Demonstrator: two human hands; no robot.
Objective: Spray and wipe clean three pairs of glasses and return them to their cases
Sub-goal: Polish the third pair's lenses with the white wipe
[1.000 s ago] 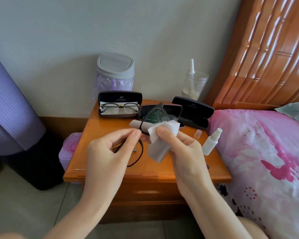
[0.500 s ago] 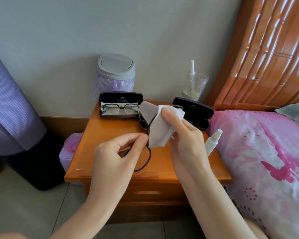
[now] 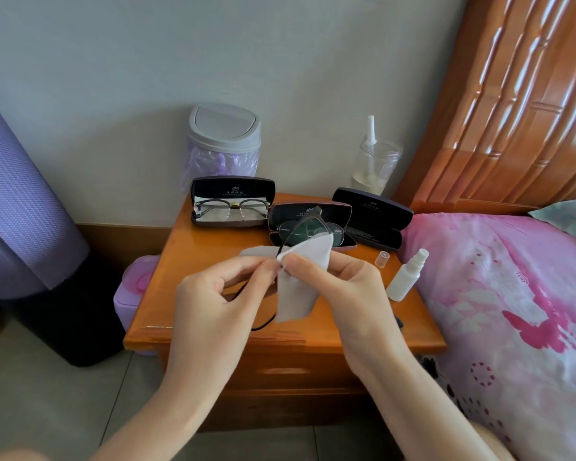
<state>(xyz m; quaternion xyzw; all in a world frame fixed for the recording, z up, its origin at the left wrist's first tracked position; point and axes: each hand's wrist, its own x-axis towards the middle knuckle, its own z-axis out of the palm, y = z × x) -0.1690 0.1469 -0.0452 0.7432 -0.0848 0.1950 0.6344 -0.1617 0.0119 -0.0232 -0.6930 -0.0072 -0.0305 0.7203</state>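
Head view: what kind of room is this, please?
Most likely a bedroom. A wooden nightstand stands against the wall, right beside a bed with pink floral bedding, and a wooden headboard rises behind the bed.

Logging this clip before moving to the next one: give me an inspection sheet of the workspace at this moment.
Surface: wooden nightstand, glossy top.
Job's things: three open cases; left case holds glasses, middle case partly hidden, right case shows none; black glasses and white cloth in hand; spray bottle uncapped, cap beside it.
Clutter: lidded bin and clear jar behind the cases.
Grippers: left hand pinches the black glasses; right hand pinches the cloth onto the frame.
Cables: nothing seen.
Surroundings: pink bed on the right, wooden headboard, purple box low on the left.
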